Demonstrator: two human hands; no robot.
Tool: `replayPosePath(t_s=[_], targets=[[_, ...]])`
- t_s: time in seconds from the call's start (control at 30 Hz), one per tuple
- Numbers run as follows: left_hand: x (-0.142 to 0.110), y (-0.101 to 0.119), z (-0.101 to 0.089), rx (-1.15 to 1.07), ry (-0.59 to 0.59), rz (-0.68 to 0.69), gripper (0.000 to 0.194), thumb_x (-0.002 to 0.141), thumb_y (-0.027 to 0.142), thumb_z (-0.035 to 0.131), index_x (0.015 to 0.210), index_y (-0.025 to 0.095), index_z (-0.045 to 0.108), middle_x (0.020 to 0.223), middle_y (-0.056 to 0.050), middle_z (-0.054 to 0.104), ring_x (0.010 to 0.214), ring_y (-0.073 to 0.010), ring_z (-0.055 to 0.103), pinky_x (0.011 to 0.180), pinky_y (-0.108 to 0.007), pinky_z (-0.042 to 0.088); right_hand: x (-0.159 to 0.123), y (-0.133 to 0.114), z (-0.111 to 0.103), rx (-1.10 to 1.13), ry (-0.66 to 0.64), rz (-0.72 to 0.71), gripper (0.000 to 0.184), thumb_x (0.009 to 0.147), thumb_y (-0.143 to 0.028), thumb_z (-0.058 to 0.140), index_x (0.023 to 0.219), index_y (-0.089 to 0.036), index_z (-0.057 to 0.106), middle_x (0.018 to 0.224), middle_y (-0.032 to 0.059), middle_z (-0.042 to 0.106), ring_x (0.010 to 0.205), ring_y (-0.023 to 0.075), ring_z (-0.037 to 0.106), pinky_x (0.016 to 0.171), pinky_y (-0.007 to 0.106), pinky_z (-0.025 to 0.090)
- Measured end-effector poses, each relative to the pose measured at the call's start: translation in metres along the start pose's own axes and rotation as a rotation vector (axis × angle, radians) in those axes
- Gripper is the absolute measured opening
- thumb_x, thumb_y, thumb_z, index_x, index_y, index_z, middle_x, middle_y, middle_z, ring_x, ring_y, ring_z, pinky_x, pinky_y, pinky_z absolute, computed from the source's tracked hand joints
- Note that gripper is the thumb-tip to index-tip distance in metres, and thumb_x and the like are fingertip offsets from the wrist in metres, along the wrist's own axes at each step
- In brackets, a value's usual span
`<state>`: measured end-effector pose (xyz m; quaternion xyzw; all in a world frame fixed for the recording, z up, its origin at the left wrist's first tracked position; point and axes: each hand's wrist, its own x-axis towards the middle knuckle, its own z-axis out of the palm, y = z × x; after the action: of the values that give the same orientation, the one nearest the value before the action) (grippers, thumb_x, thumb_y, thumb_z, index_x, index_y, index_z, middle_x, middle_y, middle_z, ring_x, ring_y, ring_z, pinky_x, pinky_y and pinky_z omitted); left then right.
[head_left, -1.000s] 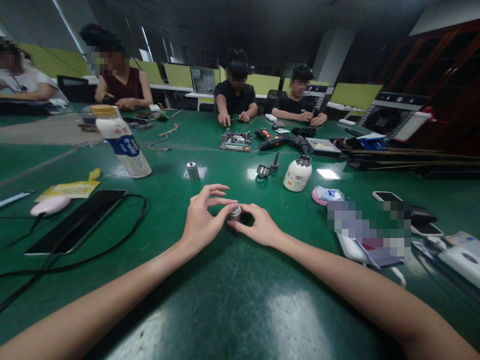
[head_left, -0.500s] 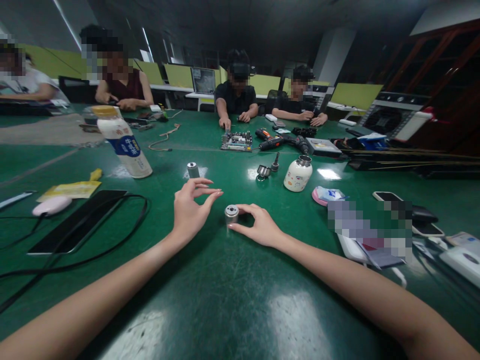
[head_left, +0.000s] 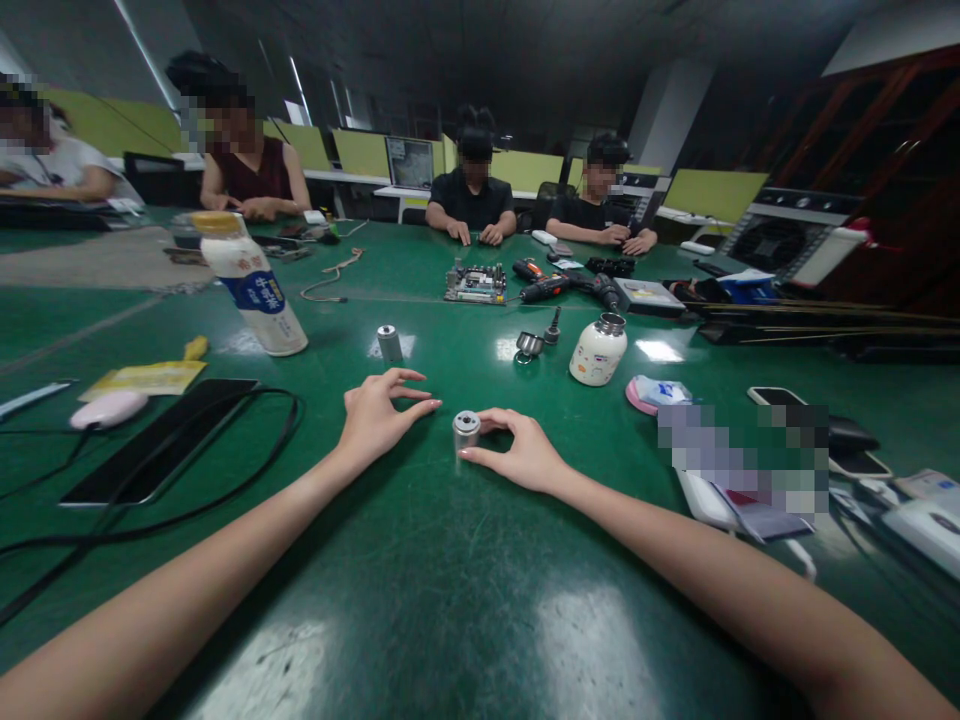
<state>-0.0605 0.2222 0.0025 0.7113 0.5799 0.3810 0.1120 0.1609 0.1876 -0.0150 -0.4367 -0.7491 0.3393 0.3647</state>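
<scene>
A small silver cylindrical motor [head_left: 466, 428] stands upright on the green tabletop, its round end with small holes facing up. My right hand [head_left: 523, 452] grips it from the right, thumb in front and fingers behind. To its left, my left hand [head_left: 379, 415] holds nothing; its fingers are apart and reach towards the motor without touching it. A second silver motor [head_left: 389, 344] stands upright just beyond my left hand.
A tall milk bottle [head_left: 259, 290], a tablet [head_left: 161, 440] and black cables lie left. Ahead are a circuit board [head_left: 475, 284], power drills [head_left: 546, 288], a metal cap [head_left: 529, 346] and a white flask [head_left: 598, 350]. Phones [head_left: 777, 396] lie right. Several people sit across the table.
My left hand has lowered slightly and drawn a little left, away from the motor. My right hand keeps its hold. Across the table, a co-worker's hand has pulled back from the circuit board.
</scene>
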Motion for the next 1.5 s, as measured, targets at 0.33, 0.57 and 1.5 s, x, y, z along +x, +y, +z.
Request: replayPosePath(t_s=[0.33,0.57,1.5], targets=[[-0.009,0.032,-0.001,-0.222,0.116,0.109,0.033,0.078,0.039,0.074,0.105,0.023,0.063,0.093,-0.006,0.078,0.100,-0.0279,0.072,0.102,-0.046,0.042,-0.001,0.001,0.000,-0.007,0.006,-0.037,0.040,0.074,-0.031,0.083,0.110,-0.020,0.069,0.104,0.0056,0.074,0.096,0.0209,0.068,0.091,0.038,0.052],[-0.021,0.047,0.002,-0.229,0.042,0.230,0.024,0.082,0.029,0.070,0.104,0.024,0.063,0.085,-0.003,0.078,0.101,-0.0275,0.071,0.104,-0.048,0.040,-0.001,-0.001,-0.001,-0.074,0.000,-0.055,0.040,0.076,-0.032,0.082,0.112,-0.020,0.068,0.103,0.0050,0.074,0.096,0.0211,0.067,0.090,0.037,0.049],[-0.045,0.042,0.022,-0.309,-0.191,0.126,0.056,0.076,0.032,0.072,0.123,0.020,0.045,0.089,-0.002,0.073,0.085,-0.0215,0.071,0.082,-0.035,0.053,-0.002,-0.004,-0.005,0.102,0.152,-0.225,0.018,0.091,-0.034,0.064,0.101,-0.026,0.076,0.112,0.0066,0.069,0.115,0.0210,0.062,0.105,0.041,0.045]])
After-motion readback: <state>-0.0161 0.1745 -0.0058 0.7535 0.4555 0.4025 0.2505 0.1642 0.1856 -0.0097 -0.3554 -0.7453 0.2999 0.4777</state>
